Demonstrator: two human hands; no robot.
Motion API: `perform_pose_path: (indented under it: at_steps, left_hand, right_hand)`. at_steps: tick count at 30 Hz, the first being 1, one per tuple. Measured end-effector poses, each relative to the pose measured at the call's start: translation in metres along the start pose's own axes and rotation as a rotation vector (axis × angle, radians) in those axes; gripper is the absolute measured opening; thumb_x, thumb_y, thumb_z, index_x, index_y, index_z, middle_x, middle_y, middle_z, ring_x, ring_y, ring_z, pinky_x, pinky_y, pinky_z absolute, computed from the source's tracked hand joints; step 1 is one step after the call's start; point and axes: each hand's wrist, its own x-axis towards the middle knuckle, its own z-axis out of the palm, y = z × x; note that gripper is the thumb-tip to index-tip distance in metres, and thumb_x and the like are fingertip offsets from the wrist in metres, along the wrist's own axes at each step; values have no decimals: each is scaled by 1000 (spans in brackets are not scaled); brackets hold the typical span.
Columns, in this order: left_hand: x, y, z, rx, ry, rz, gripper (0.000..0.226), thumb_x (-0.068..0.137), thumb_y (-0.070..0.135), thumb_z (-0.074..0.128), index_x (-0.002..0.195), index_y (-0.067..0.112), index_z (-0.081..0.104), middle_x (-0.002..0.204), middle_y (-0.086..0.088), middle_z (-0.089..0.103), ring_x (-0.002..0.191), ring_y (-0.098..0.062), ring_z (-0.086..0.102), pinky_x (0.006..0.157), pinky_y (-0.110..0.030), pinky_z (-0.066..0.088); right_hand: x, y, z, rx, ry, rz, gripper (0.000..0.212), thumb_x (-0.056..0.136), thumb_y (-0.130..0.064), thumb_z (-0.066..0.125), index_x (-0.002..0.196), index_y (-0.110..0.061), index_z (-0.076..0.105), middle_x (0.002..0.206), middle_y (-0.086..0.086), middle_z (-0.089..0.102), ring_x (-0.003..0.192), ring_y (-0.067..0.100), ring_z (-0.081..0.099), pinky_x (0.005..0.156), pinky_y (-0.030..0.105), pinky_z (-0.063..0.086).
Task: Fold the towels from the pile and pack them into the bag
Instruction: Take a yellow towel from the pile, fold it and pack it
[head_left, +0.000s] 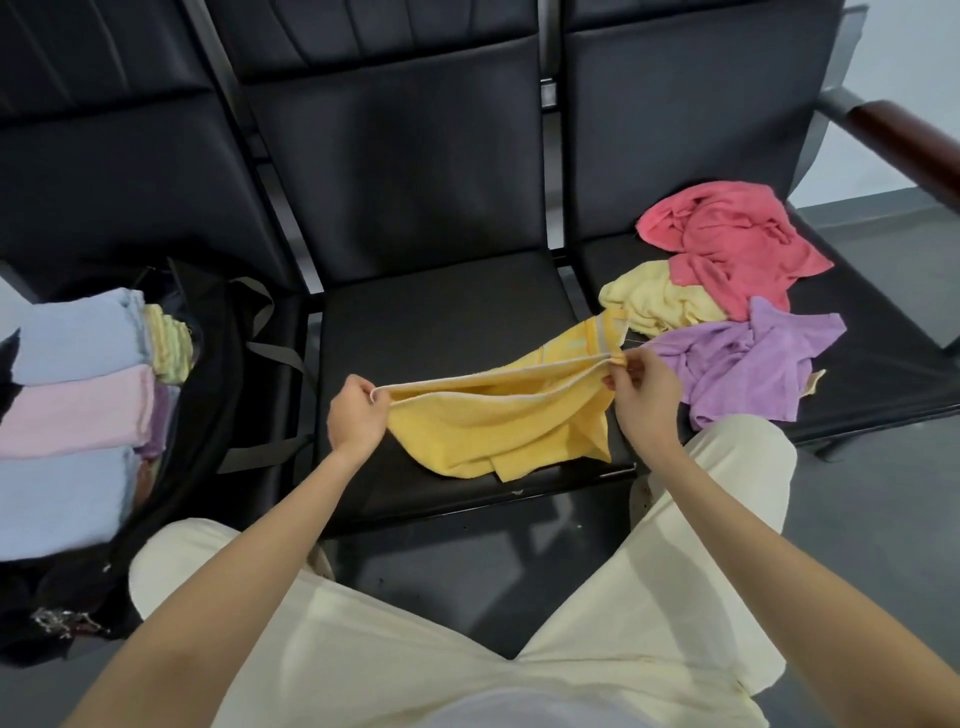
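Note:
A yellow towel (498, 421) hangs doubled over the middle black seat (441, 312), its lower part resting on the cushion. My left hand (356, 418) grips its left end and my right hand (644, 395) pinches its right end, the top edges stretched between them. On the right seat lies the pile: a red towel (727, 239), a pale yellow towel (654, 299) and a purple towel (743, 369), all crumpled. On the left seat an open black bag (218, 364) holds several folded towels, light blue (78, 338) and pink (72, 410) among them.
The three black seats are joined in a row with tall backrests. A wooden armrest (904, 140) ends the row at the right. My knees in cream trousers (717, 499) sit close to the seat fronts, over a grey floor.

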Motion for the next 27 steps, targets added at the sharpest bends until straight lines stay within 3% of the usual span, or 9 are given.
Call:
perform_pose_path:
  at_steps: [3,6,10,12,14,16,19,24,27]
  left_hand:
    - [3,-7,-7,-29,-146,-100,6,87,12,62,91,8,60,82,-7,66,72,-19,64,60,-31,51]
    - [0,-7,-14,-372,-337,-405,10,83,-6,66,91,0,64,89,-17,68,70,-20,67,53,-23,56]
    - [7,10,-41,-744,-287,-477,10,80,-14,64,84,-5,66,87,-17,66,75,-19,65,59,-20,55]
    - [15,23,-57,-806,-185,-382,13,81,-12,63,76,0,67,85,-16,65,71,-17,62,55,-16,52]
    - [21,40,-74,-763,-55,-228,14,83,-5,64,76,6,69,82,-9,66,75,-17,62,59,-17,50]
    - [23,60,-92,-723,123,-63,12,82,1,65,80,11,71,79,-2,68,78,-17,65,65,-22,53]
    - [16,91,-121,-722,413,155,10,82,4,62,84,9,70,71,4,66,63,-4,64,59,-22,53]
    - [15,118,-153,-849,668,350,7,89,10,58,92,7,64,75,10,64,47,-10,60,45,-20,47]
    - [18,118,-169,-844,740,395,6,90,12,56,93,11,62,78,3,66,45,-15,60,44,-21,45]
  right_hand:
    - [6,-7,4,58,59,21,10,93,-11,55,98,-6,62,87,10,68,81,23,64,74,31,50]
    - [14,-10,2,67,74,67,15,92,-11,56,102,-3,63,90,12,69,84,24,65,74,27,47]
    - [18,-20,-3,56,139,47,17,91,-12,59,104,-2,63,100,11,64,89,22,61,75,23,45]
    - [19,-35,-7,93,184,3,16,91,-12,59,103,-3,62,107,8,54,87,19,56,72,14,42]
    - [22,-54,-11,165,230,-55,13,92,-12,57,102,-4,60,106,8,52,81,14,56,70,16,45]
    - [25,-75,-12,266,277,-71,10,95,-12,54,101,-6,58,88,1,58,61,0,56,59,15,44]
    - [29,-107,-7,412,374,-114,4,97,-10,51,99,-9,54,70,-14,51,43,1,51,47,15,39]
    - [34,-145,4,587,422,-171,15,99,-17,46,92,-30,45,70,0,52,53,17,50,47,25,42]
    - [37,-159,7,605,408,-191,7,98,-16,49,95,-22,49,74,-4,54,59,10,53,53,19,43]
